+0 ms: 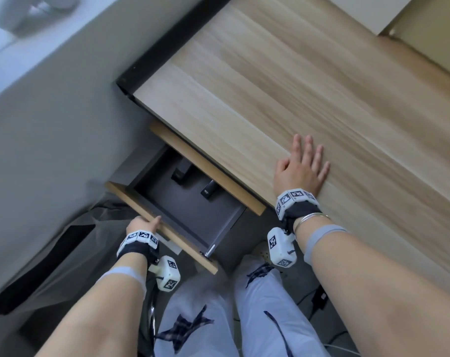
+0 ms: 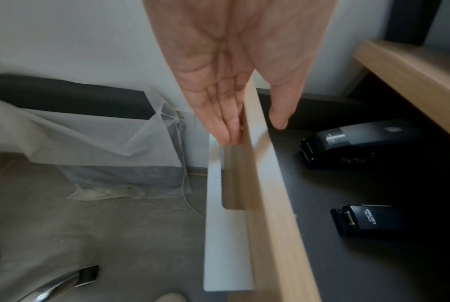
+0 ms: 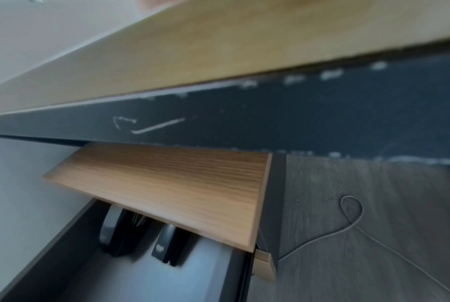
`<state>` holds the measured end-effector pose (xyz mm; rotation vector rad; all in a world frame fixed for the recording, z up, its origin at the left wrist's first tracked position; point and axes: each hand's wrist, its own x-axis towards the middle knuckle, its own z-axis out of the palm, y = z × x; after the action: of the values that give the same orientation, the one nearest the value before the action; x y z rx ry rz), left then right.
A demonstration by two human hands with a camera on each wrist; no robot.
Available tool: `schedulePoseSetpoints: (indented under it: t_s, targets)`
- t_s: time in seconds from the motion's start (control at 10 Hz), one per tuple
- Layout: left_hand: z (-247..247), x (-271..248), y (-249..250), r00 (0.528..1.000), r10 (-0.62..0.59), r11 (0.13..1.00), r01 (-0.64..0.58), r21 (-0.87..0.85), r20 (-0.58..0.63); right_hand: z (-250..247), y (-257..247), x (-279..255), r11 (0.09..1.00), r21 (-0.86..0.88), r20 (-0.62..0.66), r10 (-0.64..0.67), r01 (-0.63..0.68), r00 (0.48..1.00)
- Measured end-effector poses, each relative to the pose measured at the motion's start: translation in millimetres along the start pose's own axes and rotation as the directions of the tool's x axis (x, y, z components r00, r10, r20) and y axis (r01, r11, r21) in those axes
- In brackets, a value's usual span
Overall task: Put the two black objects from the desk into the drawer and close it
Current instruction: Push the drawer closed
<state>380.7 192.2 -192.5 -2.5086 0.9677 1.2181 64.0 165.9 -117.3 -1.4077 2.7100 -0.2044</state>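
Note:
The drawer [image 1: 190, 210] stands partly pulled out under the wooden desk [image 1: 296, 86]. Two black objects lie on its dark floor, half under the panel above: a bigger one [image 1: 181, 172] [image 2: 358, 143] [image 3: 120, 233] and a smaller one [image 1: 208, 190] [image 2: 368, 222] [image 3: 169, 247]. My left hand [image 1: 141, 225] [image 2: 231, 81] is at the drawer front [image 1: 167, 235] [image 2: 270, 204]. Its fingers [image 2: 223, 130] lie straight against the outer face by the white handle strip, and the thumb reaches over the top edge. My right hand [image 1: 301, 168] rests flat on the desk's front edge and holds nothing.
A wooden panel [image 1: 205, 171] [image 3: 179, 183] overhangs the drawer's back part. A grey wall runs along the left. White cloth [image 2: 89, 132] drapes over something dark by the floor. A chrome chair part [image 2: 58, 284], a thin cable [image 3: 353, 214] and my legs [image 1: 218, 318] are below.

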Motion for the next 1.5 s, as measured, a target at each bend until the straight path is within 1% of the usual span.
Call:
schedulePoseSetpoints:
  t_s: [0.1, 0.2, 0.3, 0.4, 0.5, 0.6, 0.8, 1.0, 1.1, 1.2, 1.3, 1.4, 1.5]
  targets:
    - [2, 5, 22, 0.997, 0.071, 0.997, -0.071, -0.024, 0.025, 0, 1, 0, 1.0, -0.011, -0.008, -0.006, 0.005, 1.0]
    - [8, 12, 41, 0.99, 0.128, 0.985, -0.121, -0.119, 0.051, 1, 0, 0, 1.0, -0.014, -0.011, 0.0, 0.0, 1.0]
    - [15, 15, 58, 0.989, 0.14, 0.959, -0.123, -0.256, 0.049, 1, -1, 0, 1.0, -0.001, -0.043, -0.008, 0.008, 0.999]
    - [23, 15, 75, 0.99, 0.134, 0.927, -0.111, -0.359, 0.04, 2, 0, 1, 1.0, 0.001, -0.044, 0.001, -0.001, 0.999]
    - [30, 15, 90, 0.988, 0.142, 0.878, -0.094, -0.469, 0.067, 2, 0, 1, 1.0, -0.011, -0.056, 0.006, -0.007, 0.998]
    - [33, 13, 102, 0.984, 0.154, 0.835, -0.083, -0.543, 0.087, 2, -1, 1, 1.0, -0.018, -0.073, 0.003, -0.004, 0.997]
    - [42, 11, 122, 0.978, 0.177, 0.745, -0.062, -0.665, 0.107, 2, -1, 1, 1.0, -0.017, -0.062, 0.005, -0.006, 0.998]
    - [48, 3, 135, 0.964, 0.186, 0.642, 0.026, -0.767, 0.188, 2, -2, 2, 1.0, -0.015, -0.086, -0.004, 0.003, 0.996]
    - [49, 3, 139, 0.968, 0.188, 0.632, 0.011, -0.775, 0.167, 2, -2, 2, 1.0, -0.011, -0.083, -0.005, 0.004, 0.997]
    - [50, 5, 142, 0.963, 0.219, 0.671, -0.032, -0.741, 0.157, 1, -2, 2, 1.0, -0.008, -0.087, -0.007, 0.006, 0.996]
    - [49, 11, 144, 0.957, 0.211, 0.704, -0.009, -0.71, 0.198, 1, -2, 2, 1.0, -0.015, -0.07, -0.005, 0.004, 0.998]
    - [47, 15, 146, 0.959, 0.191, 0.749, -0.004, -0.662, 0.211, 1, -3, 2, 1.0, -0.011, -0.069, 0.001, -0.002, 0.998]
    - [42, 11, 155, 0.969, 0.148, 0.842, -0.018, -0.539, 0.199, 1, -3, 3, 1.0, -0.021, -0.07, -0.001, 0.0, 0.998]
